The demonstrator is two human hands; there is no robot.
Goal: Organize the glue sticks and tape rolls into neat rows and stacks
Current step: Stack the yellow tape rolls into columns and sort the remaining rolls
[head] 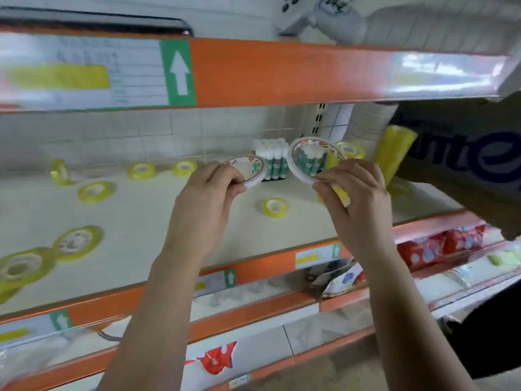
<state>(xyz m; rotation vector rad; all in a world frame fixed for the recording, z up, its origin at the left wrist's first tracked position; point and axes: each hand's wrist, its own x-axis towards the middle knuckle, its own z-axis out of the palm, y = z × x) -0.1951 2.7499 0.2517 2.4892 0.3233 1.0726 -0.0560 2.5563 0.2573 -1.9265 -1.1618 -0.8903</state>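
Observation:
My left hand [210,183] pinches a white tape roll [249,170] by its lower edge, held up above the cream shelf [158,221]. My right hand [355,190] grips a larger white tape roll [313,160] and also has a small yellow roll [342,194] tucked under its fingers. Behind both rolls a block of white-capped glue sticks [272,162] stands upright at the back of the shelf. Several yellow tape rolls lie scattered over the shelf, one [275,208] between my wrists, others at the left [95,191].
A wrapped sleeve of yellow tape [393,153] leans against a cardboard box [462,170] at the right. An orange shelf edge [282,71] hangs overhead. Lower shelves hold red packets [439,244] and other packaged goods.

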